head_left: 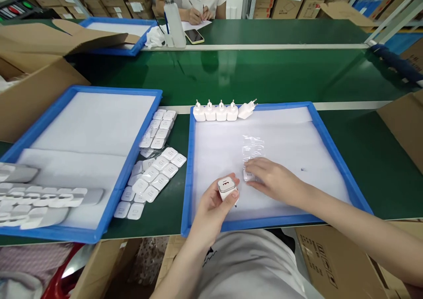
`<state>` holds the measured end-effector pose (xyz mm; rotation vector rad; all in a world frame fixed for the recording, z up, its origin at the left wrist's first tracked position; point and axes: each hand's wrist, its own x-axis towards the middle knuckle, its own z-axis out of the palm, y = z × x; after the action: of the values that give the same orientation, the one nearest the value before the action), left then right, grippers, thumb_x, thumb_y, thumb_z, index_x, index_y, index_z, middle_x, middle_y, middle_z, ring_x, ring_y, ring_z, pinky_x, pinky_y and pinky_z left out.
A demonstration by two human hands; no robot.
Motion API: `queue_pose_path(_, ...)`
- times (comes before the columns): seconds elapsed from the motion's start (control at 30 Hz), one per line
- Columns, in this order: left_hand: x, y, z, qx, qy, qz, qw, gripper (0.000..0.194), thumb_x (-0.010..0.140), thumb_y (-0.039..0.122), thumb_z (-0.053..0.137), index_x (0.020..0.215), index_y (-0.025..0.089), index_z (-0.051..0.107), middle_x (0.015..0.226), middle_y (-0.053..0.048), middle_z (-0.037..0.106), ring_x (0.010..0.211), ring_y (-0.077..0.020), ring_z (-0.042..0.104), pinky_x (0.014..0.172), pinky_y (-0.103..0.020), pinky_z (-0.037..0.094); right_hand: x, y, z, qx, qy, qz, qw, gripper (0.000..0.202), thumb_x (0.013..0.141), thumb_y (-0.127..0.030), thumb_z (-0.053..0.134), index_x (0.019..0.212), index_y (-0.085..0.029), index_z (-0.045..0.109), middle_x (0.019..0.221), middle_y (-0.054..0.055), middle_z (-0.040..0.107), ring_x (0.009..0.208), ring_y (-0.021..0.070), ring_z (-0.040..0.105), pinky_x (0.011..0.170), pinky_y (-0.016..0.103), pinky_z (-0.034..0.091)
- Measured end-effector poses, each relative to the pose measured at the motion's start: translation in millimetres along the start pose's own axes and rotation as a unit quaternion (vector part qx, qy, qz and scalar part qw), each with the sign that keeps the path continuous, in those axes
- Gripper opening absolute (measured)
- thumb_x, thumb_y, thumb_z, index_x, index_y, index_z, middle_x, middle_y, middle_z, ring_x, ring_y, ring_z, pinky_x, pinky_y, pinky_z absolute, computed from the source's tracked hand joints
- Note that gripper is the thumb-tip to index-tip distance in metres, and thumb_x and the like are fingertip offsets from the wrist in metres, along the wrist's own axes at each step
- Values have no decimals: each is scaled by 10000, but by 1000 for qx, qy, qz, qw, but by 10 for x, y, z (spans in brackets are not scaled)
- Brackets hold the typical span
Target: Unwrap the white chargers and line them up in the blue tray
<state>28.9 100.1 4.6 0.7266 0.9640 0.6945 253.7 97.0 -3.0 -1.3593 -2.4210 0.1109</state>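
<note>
My left hand [214,206] is closed around a white USB charger [226,186], its port face turned up, over the front of a blue-rimmed tray [251,223] lined with white. To its right, my right hand [272,178] reaches down to the tray's lining, fingers curled over a clear plastic bag [253,145]. Something white shows in the bag at the fingertips, mostly covered by the hand. Along the tray's back edge stands a row of several white plug chargers [215,112], pins up; the rightmost charger [247,109] leans over.
Left of my tray lie several sheets of white square pieces [158,175]. Another blue tray [115,202] holds white and grey parts. Open cardboard boxes [39,92] stand at far left. Across the green table [264,74] are a bottle [174,21], a phone [194,36] and a person writing.
</note>
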Motion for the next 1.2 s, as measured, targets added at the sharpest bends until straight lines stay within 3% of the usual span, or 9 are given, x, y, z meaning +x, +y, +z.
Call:
queue_pose_path(0.13,-4,38,31,-9,-6,-8,1000,462,753,468,912,1116,211,782,1213,-90,766,1222,-281,638,1090,-399,467,-65,-26,50,-39,61,-86,994,161,1009,-93,548,997,-145,700,1038,137,789,1007,261,763,911,417,666)
queue_pose_path(0.37,-4,140,94,-89,-51,-91,990,454,626,408,998,990,194,831,1022,-83,795,1052,-243,714,845,-272,516,-150,-185,-181,-90,158,-194,964,260,1012,-39,477,982,-108,726,998,146,807,937,248,746,746,373,647)
queue_pose_path(0.47,0,149,131,-120,-85,-92,985,415,654,382,987,992,188,847,1018,-98,806,1014,-231,729,862,-266,535,-221,-286,-246,-90,164,-213,959,267,1009,-40,484,964,-113,737,986,136,808,897,238,734,665,359,603)
queue_pose_path(0.53,-8,144,145,-130,-101,-77,983,382,682,367,972,1004,199,853,1058,-109,811,1043,-243,735,905,-279,546,-267,-361,-247,-50,164,-177,969,194,999,-54,547,995,-111,733,1017,133,803,913,243,729,691,376,600)
queue_pose_path(0.63,-41,140,150,-139,-118,-45,982,353,708,349,957,1023,226,858,1088,-107,816,1039,-243,750,918,-281,562,-303,-489,-193,64,223,-49,971,183,966,-69,652,1140,-102,700,1068,146,772,981,249,715,791,391,620)
queue_pose_path(0.73,-94,153,149,-144,-133,-12,981,361,728,333,944,1065,236,854,1101,-101,818,1001,-229,764,889,-263,585,-285,-631,-113,140,297,90,940,375,937,-45,687,1296,-148,658,1131,148,714,1029,241,697,829,373,628)
queue_pose_path(0.87,-171,180,145,-135,-144,17,980,369,773,338,912,1122,242,840,1146,-102,811,1018,-216,761,879,-228,593,-221,-803,-43,208,334,177,902,378,916,-28,693,1245,-215,691,1131,106,700,1002,219,698,802,348,628)
queue_pose_path(1.0,-234,186,151,-124,-132,26,983,356,783,341,903,1117,232,840,1159,-107,805,1055,-211,746,895,-204,582,-187,-906,-24,225,347,196,889,344,915,-8,671,1181,-225,691,1046,70,744,957,207,727,817,350,644)
queue_pose_path(1.2,-262,198,172,-147,-117,13,982,317,779,317,908,1080,234,850,1072,-85,813,979,-184,748,832,-183,585,-185,-923,-36,129,362,135,913,391,916,24,662,1239,-195,691,994,83,794,887,208,766,752,324,662)
